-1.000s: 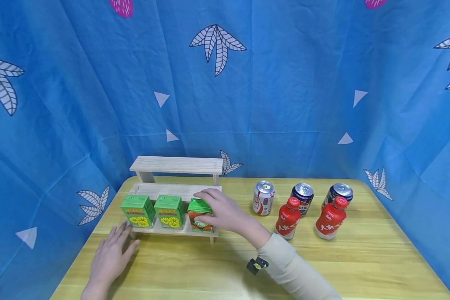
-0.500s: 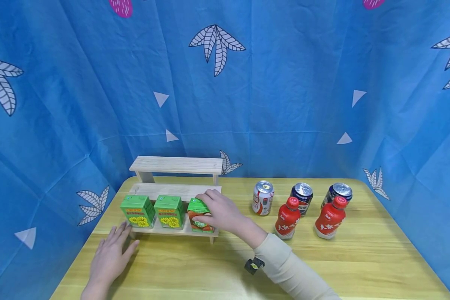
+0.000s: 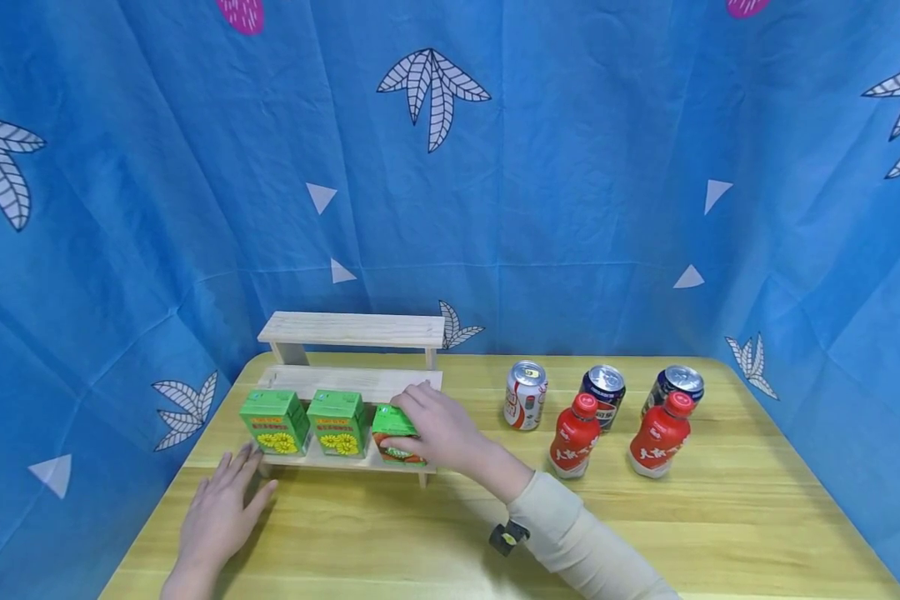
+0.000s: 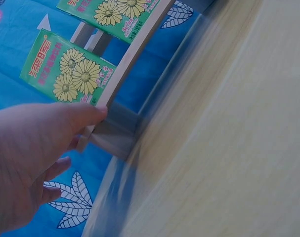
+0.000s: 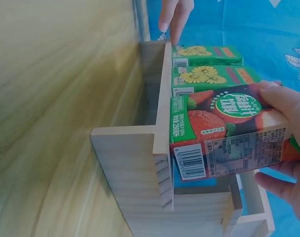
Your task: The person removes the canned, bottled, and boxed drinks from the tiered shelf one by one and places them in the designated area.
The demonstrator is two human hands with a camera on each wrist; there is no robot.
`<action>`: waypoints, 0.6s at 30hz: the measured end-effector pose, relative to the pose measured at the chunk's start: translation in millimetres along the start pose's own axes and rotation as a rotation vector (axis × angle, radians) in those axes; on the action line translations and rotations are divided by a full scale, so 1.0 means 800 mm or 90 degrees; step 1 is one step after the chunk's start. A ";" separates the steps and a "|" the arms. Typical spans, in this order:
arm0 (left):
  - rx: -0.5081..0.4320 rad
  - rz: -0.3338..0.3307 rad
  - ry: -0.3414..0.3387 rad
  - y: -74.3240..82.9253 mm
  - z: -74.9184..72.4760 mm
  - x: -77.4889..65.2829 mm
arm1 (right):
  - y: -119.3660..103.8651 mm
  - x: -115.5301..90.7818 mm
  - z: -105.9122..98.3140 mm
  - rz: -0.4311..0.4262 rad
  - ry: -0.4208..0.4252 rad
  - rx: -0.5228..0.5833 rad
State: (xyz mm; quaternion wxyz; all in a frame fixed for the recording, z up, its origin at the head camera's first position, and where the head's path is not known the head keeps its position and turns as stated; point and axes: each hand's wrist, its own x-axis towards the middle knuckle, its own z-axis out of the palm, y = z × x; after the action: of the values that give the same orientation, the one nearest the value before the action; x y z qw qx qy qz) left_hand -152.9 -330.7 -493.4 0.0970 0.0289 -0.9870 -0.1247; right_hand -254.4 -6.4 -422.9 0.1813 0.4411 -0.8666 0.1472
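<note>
My right hand grips the upper part of a red juice carton with a green top, thumb in front and fingers behind. In the right wrist view the red juice carton shows strawberries and a barcode, its base at the lower step of a wooden tiered shelf and its body slightly tilted. Two green cartons with yellow flowers stand left of it on that step. My left hand is at the shelf's front left corner; in the left wrist view its thumb presses the front edge, fingers behind.
Right of the shelf stand a white-and-red can, two dark blue cans and two red bottles on the wooden table. The shelf's upper two steps bear nothing. A blue patterned curtain surrounds the table at the back and sides.
The red juice carton's top has tipped forward and down under my right hand, so more of its green top shows. My left hand and the other drinks have stayed put.
</note>
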 end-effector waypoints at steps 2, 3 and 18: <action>0.001 0.001 0.003 0.000 0.000 0.000 | -0.001 -0.001 -0.002 -0.018 0.009 -0.011; 0.001 0.001 0.004 0.000 0.000 0.000 | -0.001 -0.002 -0.002 -0.026 0.012 -0.016; 0.001 -0.004 0.000 -0.001 0.001 -0.001 | 0.005 -0.027 -0.015 -0.064 0.035 -0.028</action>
State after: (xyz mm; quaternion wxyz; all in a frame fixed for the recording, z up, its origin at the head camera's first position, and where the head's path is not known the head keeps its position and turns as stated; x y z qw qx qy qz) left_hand -152.4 -330.9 -494.4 0.0964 0.0324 -0.9870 -0.1240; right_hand -243.3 16.1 -422.0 0.2220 0.4757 -0.8411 0.1306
